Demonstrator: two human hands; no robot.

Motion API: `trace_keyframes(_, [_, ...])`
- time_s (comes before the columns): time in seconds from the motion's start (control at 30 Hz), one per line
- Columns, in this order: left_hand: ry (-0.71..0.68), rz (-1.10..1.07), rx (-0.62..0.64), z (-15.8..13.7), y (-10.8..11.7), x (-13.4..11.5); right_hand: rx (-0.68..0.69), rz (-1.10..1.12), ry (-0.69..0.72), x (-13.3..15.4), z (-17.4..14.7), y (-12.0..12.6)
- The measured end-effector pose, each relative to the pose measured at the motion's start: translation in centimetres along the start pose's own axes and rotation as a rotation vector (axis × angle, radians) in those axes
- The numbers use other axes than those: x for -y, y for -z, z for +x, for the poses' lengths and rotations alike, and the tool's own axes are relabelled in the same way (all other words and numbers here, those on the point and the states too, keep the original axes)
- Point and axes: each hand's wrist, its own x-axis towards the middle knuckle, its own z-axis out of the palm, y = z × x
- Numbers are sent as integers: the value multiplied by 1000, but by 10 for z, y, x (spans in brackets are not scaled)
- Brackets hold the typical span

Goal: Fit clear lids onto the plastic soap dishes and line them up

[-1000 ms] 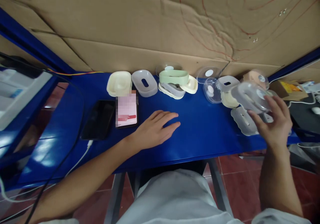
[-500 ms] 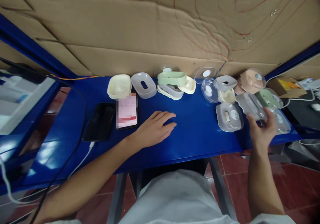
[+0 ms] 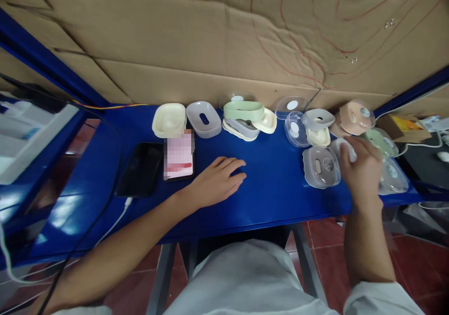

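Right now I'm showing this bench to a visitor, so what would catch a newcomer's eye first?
Probably the crowd of plastic soap boxes strung along the back of the bright blue table, under a cardboard wall. The right hand rests on a clear grey lid at the right end; the left hand lies flat mid-table beside two phones.

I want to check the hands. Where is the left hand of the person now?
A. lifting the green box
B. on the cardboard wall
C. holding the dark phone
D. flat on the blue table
D: the left hand lies open, palm down, on the blue table, holding nothing.
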Motion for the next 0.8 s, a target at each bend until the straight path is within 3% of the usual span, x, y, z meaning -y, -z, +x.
trace_keyframes(0.1, [12, -2, -5, 0, -1, 3, 259, -46, 77, 48, 34, -17])
trace_keyframes(0.17, [43, 4, -14, 0, -2, 5, 353, -115, 63, 80, 44, -35])
trace_keyframes(0.27, [97, 26, -22, 0, -3, 9, 295, -61, 110, 122, 46, -57])
trace_keyframes(0.37, [142, 44, -32, -1, -4, 12, 228, 134, 326, 152, 41, -66])
trace_keyframes(0.47, [186, 55, -53, -2, -3, 12, 224, 240, 460, 168, 38, -70])
trace_keyframes(0.8, [273, 81, -112, -1, -5, 11, 243, 338, 438, 175, 35, -88])
